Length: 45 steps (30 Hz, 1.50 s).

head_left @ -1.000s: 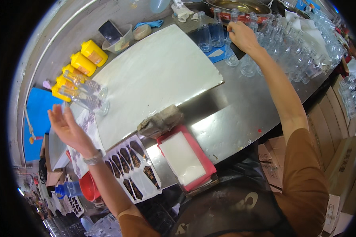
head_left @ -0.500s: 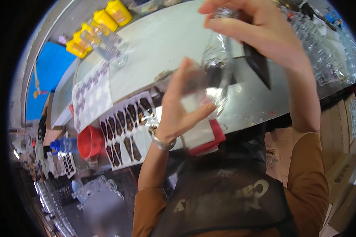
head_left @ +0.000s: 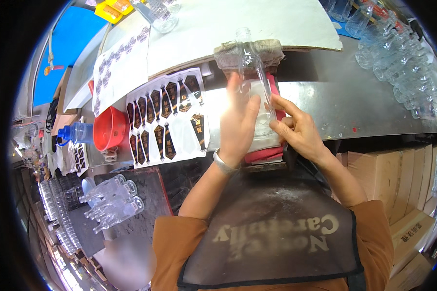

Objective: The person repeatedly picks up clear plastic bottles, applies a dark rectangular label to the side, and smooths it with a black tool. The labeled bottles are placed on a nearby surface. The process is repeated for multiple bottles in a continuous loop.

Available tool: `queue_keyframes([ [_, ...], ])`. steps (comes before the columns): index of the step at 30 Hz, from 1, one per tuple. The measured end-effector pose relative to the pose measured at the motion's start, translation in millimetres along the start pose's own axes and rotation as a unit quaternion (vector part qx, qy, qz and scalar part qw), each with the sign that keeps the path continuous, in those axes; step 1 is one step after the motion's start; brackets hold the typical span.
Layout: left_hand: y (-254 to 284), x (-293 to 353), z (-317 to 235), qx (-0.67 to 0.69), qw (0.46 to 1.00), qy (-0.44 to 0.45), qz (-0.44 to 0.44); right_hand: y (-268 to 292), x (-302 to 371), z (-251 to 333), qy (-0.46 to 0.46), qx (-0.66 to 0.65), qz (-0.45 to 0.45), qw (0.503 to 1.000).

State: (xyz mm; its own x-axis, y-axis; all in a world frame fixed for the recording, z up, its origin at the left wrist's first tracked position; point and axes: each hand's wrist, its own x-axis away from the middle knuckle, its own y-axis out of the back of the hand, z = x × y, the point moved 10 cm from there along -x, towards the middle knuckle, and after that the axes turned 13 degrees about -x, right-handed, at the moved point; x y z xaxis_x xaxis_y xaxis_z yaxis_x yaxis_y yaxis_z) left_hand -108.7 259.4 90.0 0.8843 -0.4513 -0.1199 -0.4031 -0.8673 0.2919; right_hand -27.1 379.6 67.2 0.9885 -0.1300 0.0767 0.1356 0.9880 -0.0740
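Observation:
A clear glass bottle (head_left: 250,63) lies tilted in front of me, its neck pointing away and resting on a cloth-wrapped support (head_left: 273,48). At the bottle's left side is my left hand (head_left: 238,119), its fingers stretched and smeared by motion, with the thumb over the glass. My right hand (head_left: 298,128) is at the bottle's right side, thumb and forefinger bent against its edge. The lower part of the bottle lies over a white pad (head_left: 269,141) with red cloth (head_left: 266,155) under it. Whether a label is between my hands and the glass I cannot make out.
Left of the bottle lies a white sheet of dark tie-shaped labels (head_left: 182,138), some spots bare. Beyond are a red bowl (head_left: 109,128), a blue-capped bottle (head_left: 77,133) and yellow containers (head_left: 109,12). Several glass bottles (head_left: 383,63) stand at right, above cardboard boxes (head_left: 374,179).
My right hand has come down from the raised bottle to its right side. The bottle now lies on the support. A dark pointed piece under my right hand no longer shows.

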Motion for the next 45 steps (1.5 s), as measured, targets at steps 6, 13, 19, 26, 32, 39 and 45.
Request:
queue_keyframes([
  [6, 0, 2, 13, 0.107, 0.994, 0.03, 0.005, -6, 2, 12, 0.032, 0.061, -0.014, 0.998],
  [13, 114, 43, 25, -0.296, 0.93, -0.13, -0.174, 32, 15, -19, -0.033, -0.014, -0.07, 0.997],
  [19, 196, 129, 85, -0.587, 0.793, -0.099, -0.132, 43, 18, -25, -0.025, -0.025, -0.084, 0.996],
  [26, 206, 148, 92, -0.556, 0.817, -0.1, -0.11, 41, 13, -19, 0.005, 0.023, -0.079, 0.997],
  [32, 212, 126, 105, -0.08, 0.959, 0.229, -0.147, 66, 20, -20, -0.011, 0.01, -0.123, 0.992],
  [39, 102, -18, -34, 0.004, 0.996, -0.043, -0.084, 51, 6, 7, 0.047, 0.019, -0.108, 0.993],
  [45, 21, -5, -96, -0.335, 0.909, -0.247, 0.002, 52, 4, 4, 0.018, 0.069, -0.073, 0.995],
])
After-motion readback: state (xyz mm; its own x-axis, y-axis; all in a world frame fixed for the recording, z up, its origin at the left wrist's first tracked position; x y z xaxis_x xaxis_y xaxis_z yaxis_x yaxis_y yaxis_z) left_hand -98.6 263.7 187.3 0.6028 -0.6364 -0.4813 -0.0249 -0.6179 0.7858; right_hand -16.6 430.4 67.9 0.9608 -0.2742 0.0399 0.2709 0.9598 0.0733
